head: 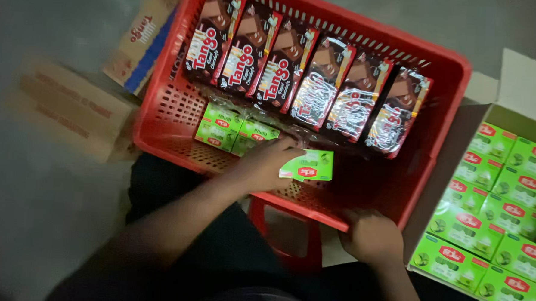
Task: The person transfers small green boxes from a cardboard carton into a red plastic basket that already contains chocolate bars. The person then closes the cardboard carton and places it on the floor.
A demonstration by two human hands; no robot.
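At centre frame, the left hand [266,163] pinches a small green box [308,165] inside the red crate [445,86], beside other green boxes [233,130] below the chocolate packs [307,74]. The right hand [370,233] grips the crate's near rim. This looks like stacking in progress; setting the box flush against its neighbours calls for care.

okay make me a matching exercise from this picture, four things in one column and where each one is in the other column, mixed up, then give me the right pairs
Things:
1. dark wafer packs
2. single green box
3. open carton of green boxes
4. right hand

Places:
A. on the near rim of the red crate
B. in the left hand
C. in a row along the crate's far side
D. beside the crate, at the right

Pairs: 1-C, 2-B, 3-D, 4-A
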